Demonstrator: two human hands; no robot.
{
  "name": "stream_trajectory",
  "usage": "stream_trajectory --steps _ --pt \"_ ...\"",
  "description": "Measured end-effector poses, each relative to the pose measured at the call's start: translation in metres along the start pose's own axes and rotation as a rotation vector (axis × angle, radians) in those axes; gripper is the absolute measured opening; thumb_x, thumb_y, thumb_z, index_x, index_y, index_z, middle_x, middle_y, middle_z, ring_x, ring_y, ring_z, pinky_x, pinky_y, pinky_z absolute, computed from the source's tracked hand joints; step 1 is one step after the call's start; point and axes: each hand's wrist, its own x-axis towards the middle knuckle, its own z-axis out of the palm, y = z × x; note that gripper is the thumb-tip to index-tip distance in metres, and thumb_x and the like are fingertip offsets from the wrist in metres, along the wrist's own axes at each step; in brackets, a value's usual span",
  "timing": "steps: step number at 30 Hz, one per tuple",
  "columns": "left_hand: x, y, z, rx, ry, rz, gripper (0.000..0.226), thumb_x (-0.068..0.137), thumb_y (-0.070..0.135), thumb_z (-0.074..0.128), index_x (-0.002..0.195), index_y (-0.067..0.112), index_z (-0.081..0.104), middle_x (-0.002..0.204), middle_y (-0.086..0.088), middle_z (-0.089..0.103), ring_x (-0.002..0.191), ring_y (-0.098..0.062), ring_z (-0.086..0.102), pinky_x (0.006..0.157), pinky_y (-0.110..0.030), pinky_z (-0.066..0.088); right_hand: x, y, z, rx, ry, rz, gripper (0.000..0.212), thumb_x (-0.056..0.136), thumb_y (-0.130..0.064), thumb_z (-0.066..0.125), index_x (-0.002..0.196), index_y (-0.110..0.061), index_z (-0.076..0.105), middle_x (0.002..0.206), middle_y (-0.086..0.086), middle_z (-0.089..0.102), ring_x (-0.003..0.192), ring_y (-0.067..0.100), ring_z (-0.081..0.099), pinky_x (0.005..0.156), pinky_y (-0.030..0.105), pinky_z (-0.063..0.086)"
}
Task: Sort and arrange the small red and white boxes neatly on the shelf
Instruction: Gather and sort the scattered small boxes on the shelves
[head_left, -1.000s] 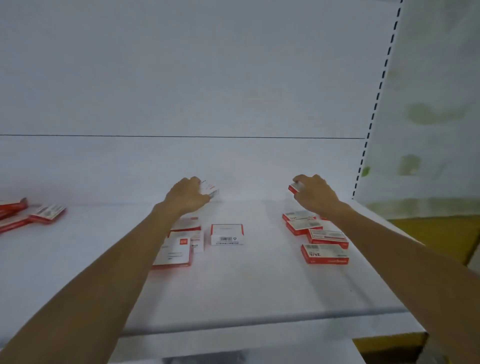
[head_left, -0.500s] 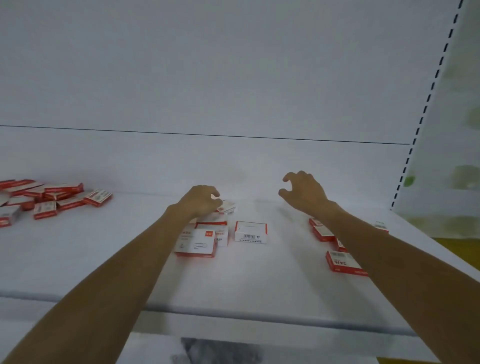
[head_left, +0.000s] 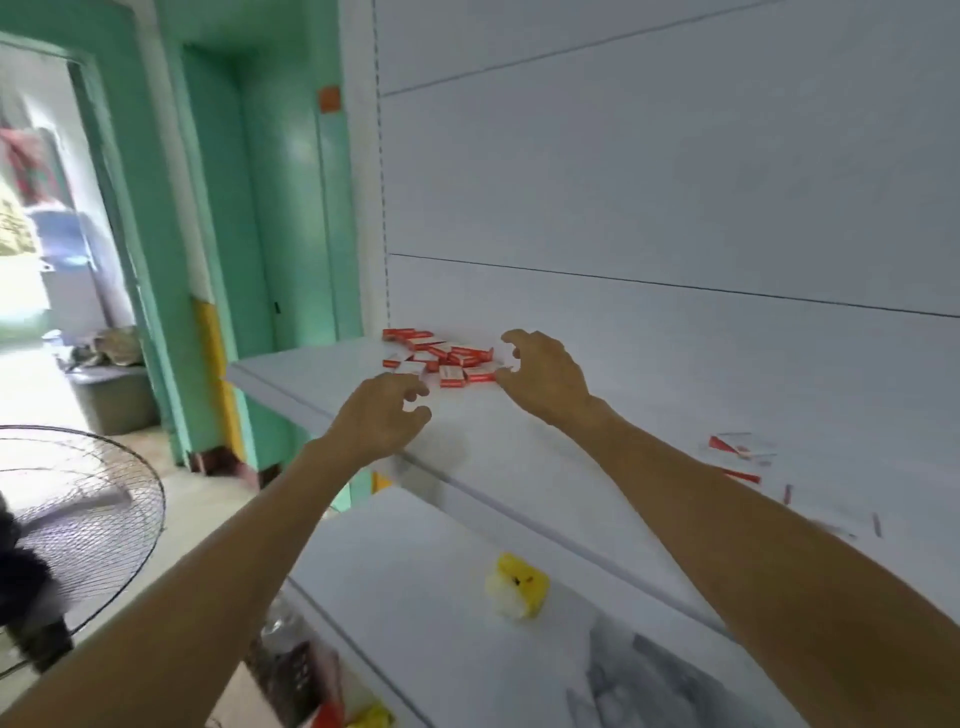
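Both empty, left hand (head_left: 384, 415) and right hand (head_left: 543, 376) hover half-open by the far-left box pile (head_left: 447, 358); best to pinch edge boxes singly.

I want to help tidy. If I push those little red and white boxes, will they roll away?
Probably not: the boxes look flat-sided, so they would likely slide on the smooth-looking shelf. They seem small and light, so the loose heap may well scatter.

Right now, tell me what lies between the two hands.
Head view: the near boxes of the red and white pile sit between the left hand and right hand.
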Motion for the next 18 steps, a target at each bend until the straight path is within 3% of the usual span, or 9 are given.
stream_trajectory --steps 6,10,18 --pt "-0.002 -0.080 -0.046 0.009 0.037 -0.040 0.028 0.089 0.019 0.055 0.116 0.013 0.060 0.115 -0.009 0.061 0.102 -0.022 0.056 0.088 -0.027 0.040 0.025 -0.068 0.054 -0.020 -0.065 -0.019 0.046 0.091 -0.023 0.051 0.134 -0.009 0.044 0.127 0.014 0.053 0.119 0.031 0.050 0.095 0.037 0.042" --pt "0.021 -0.122 -0.065 -0.009 0.002 0.023 0.029 0.090 0.020 0.055 0.117 0.014 0.060 0.117 -0.007 0.060 0.100 -0.019 0.056 0.086 -0.025 0.039 0.051 -0.101 0.078 -0.009 -0.080 0.031 0.051 0.092 -0.023 0.051 0.140 -0.011 0.037 0.137 0.013 0.047 0.124 0.029 0.046 0.099 0.036 0.040" --pt "0.077 -0.189 -0.073 -0.089 -0.063 0.171 0.029 0.090 0.020 0.055 0.118 0.014 0.060 0.118 -0.006 0.060 0.098 -0.014 0.053 0.085 -0.023 0.039 0.097 -0.127 0.129 0.000 -0.005 0.170 0.049 0.091 -0.022 0.050 0.138 -0.010 0.039 0.134 0.014 0.048 0.123 0.028 0.046 0.098 0.035 0.039"
